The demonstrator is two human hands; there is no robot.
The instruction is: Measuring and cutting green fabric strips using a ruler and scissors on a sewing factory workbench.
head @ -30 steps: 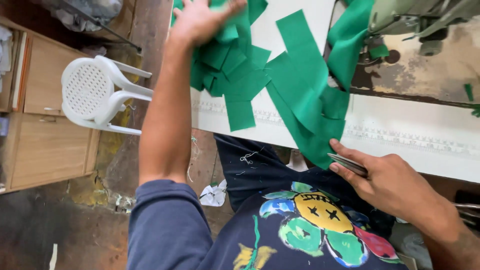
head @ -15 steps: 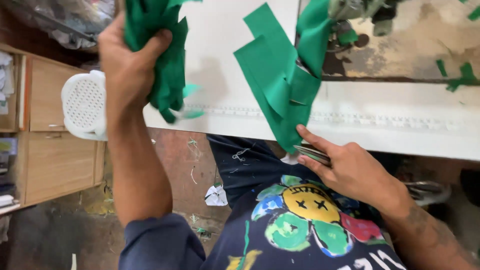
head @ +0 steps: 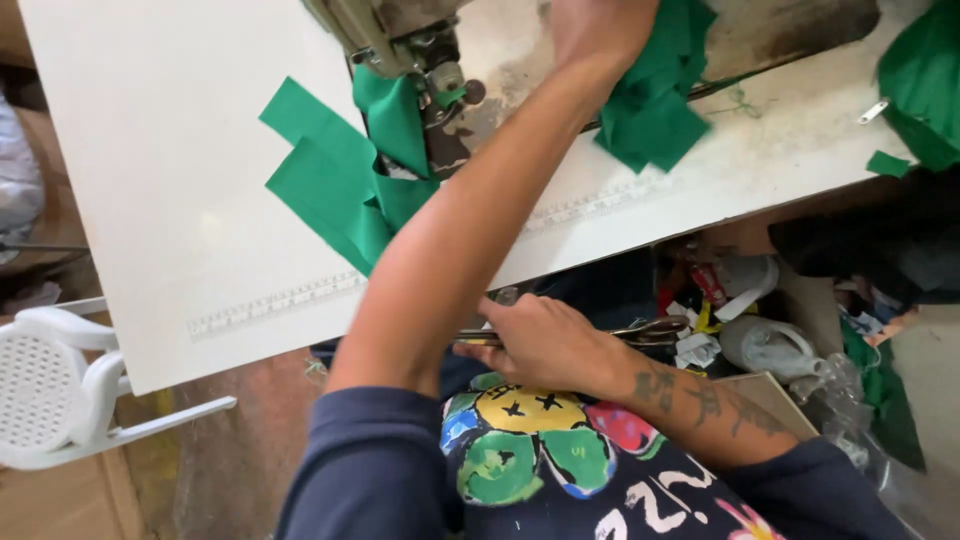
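The left hand [head: 600, 30] reaches across the white bench [head: 170, 200] and presses on a bunch of green cloth pieces [head: 655, 105], its fingers out of view so its grip cannot be told. The right hand [head: 540, 345] is closed around scissors [head: 650, 330] below the bench edge. More green strips [head: 340, 185] hang under the sewing machine [head: 400, 30].

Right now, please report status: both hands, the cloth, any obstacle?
Left hand on green fabric pieces, grip unclear. Right hand closed on scissors below table edge. Sewing machine stands between the green strips and that pile.
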